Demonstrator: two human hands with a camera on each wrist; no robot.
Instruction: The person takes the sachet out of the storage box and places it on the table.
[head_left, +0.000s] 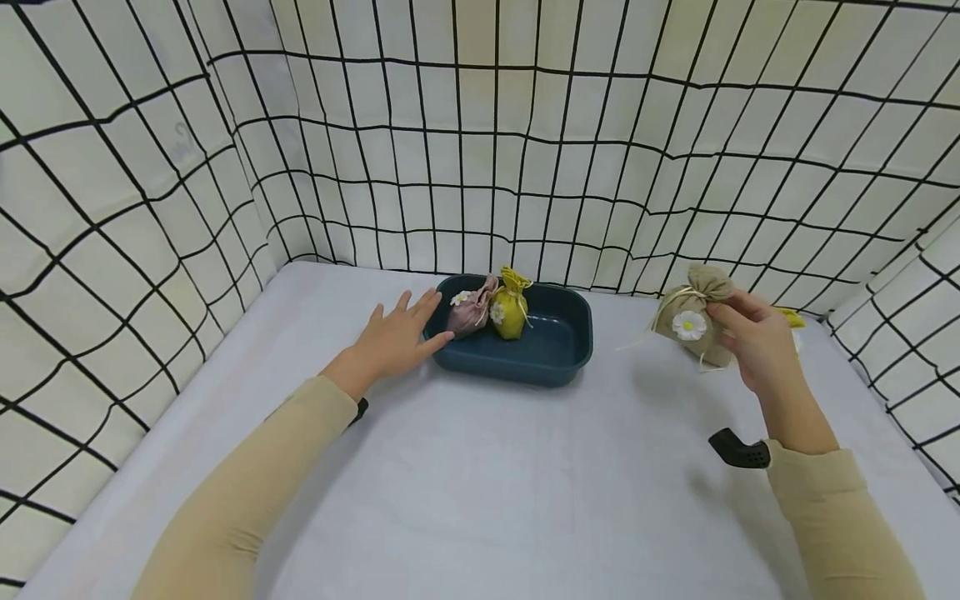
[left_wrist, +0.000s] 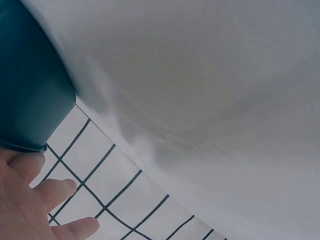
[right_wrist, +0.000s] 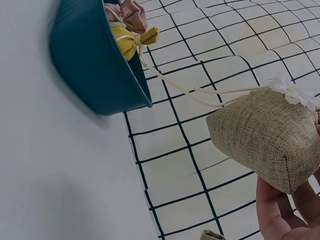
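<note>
Two pouches, pink [head_left: 471, 310] and yellow [head_left: 511, 307], are already lying in the blue tray [head_left: 558, 354]. The right hand [head_left: 757, 342] is holding a tan pouch [head_left: 690, 323] above the worktop [head_left: 480, 483], fingers curled round it. The left hand [head_left: 397, 337], fingers straight, is touching the tray's rim. The tan pouch appears outstanding.

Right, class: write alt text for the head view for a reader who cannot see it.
A right hand holds a tan burlap pouch above a white table. The left hand touches a teal tray holding a pink pouch and a yellow pouch.
</note>
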